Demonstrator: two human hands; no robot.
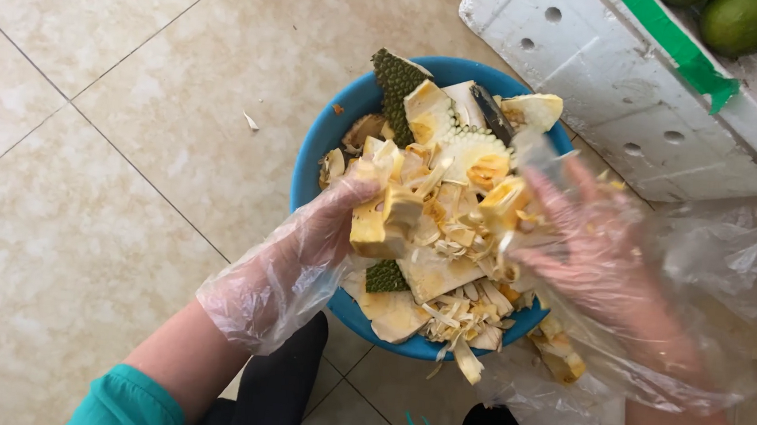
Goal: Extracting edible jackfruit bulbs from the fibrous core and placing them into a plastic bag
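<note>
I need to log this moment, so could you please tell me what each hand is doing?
Left hand: closed on a jackfruit chunk over the blue basin.
Right hand: open, fingers spread, holding nothing.

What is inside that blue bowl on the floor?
The blue bowl is heaped with jackfruit scraps: pale yellow core pieces, stringy fibres and green spiky rind. The heap hides the bowl's bottom.

Single head view, steeply downward, close over blue bowl [321, 137] on tiled floor [118, 132].
</note>
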